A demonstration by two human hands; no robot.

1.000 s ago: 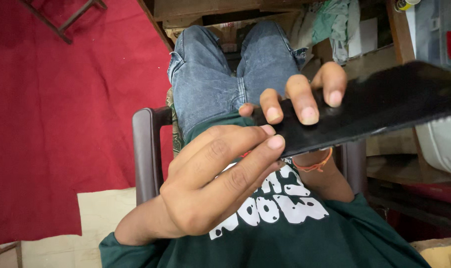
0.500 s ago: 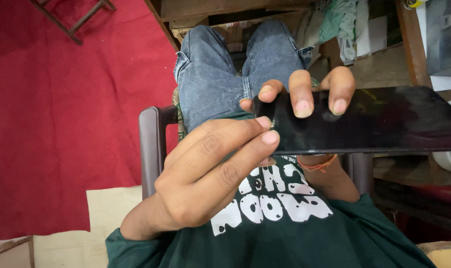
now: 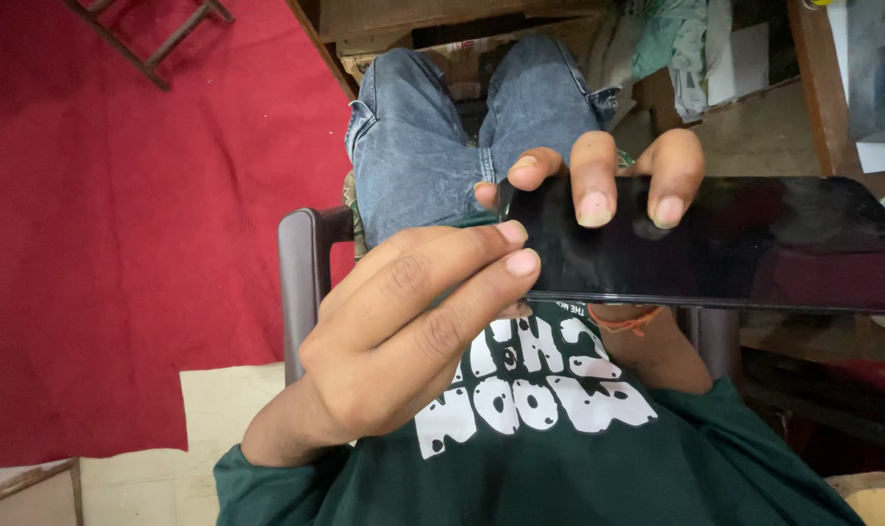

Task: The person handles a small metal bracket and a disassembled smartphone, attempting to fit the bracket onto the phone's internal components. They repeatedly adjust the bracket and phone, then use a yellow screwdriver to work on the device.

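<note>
since the earlier frames the slab [image 3: 735,244] has been levelled from a tilt, right end high, to near horizontal, and is now seen closer and lower in the view; the fingers on it have kept their places.

a red carpet [image 3: 102,244] is noted over the floor on the viewer's left, with a bare pale strip of floor [image 3: 209,409] below it. a chair arm [image 3: 301,282] is seen beside the jeans [image 3: 413,146], and a green printed shirt [image 3: 559,438] fills the foot of the view.

the slab, flat, black and glossy, is held in front of the chest above the lap, its long axis running left to right across the view, its far end reaching past the right edge. its near end lies between the two hands.

the right hand [image 3: 608,175] is wrapped from behind, three fingertips curled over the upper edge and pressed on the face; a grip on the slab is judged. an orange thread [image 3: 626,319] is seen at that wrist.

the left hand [image 3: 404,341] is closed loosely, two fingertips touching the slab's left end at the lower corner; whether it is pinched from below cannot be told. both hands are at that end; the long remainder extends unsupported to the right.
</note>
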